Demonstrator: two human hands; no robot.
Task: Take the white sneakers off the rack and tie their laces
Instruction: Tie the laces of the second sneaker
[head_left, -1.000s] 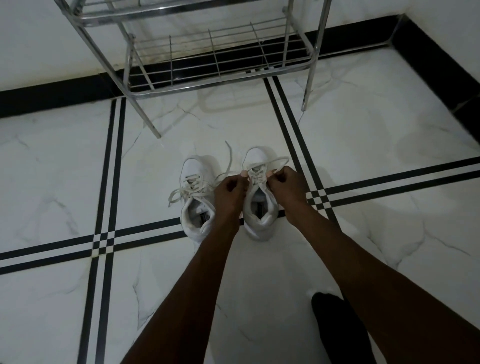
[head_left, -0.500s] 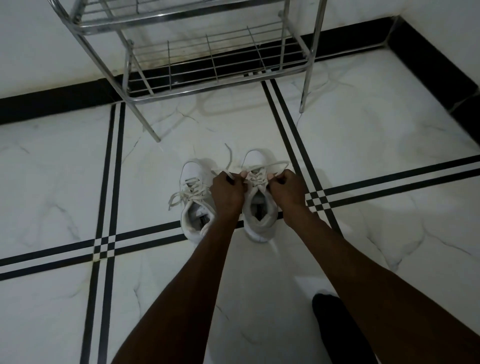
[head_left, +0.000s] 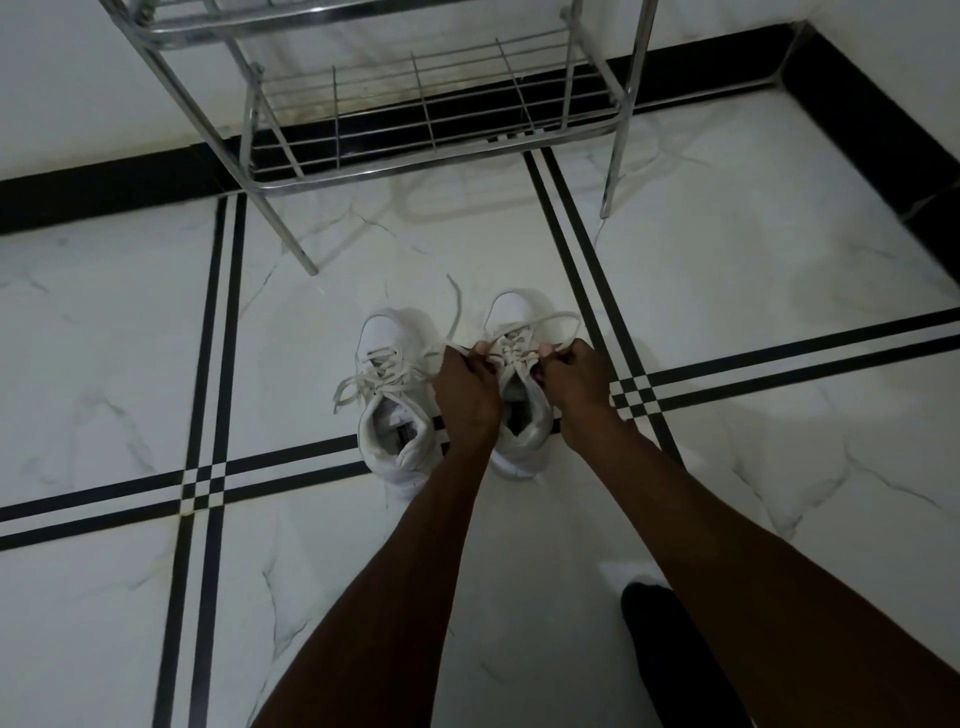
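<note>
Two white sneakers stand side by side on the tiled floor, toes pointing away from me. The left sneaker (head_left: 395, 384) has a bow of laces lying across its tongue. Over the right sneaker (head_left: 519, 415) both my hands work: my left hand (head_left: 465, 387) pinches one lace end that runs up and away, my right hand (head_left: 574, 379) pinches a lace loop (head_left: 561, 318) that arcs over the toe. Both hands hide part of the shoe's tongue.
A chrome wire shoe rack (head_left: 431, 119) stands just beyond the sneakers against the white wall, its legs on the floor. Black skirting runs along the walls. A dark foot (head_left: 670, 660) shows at the lower right.
My hands stay on the right sneaker's laces and have shifted slightly; the lace loop on the right has been drawn out a little. The sneakers have not moved.
</note>
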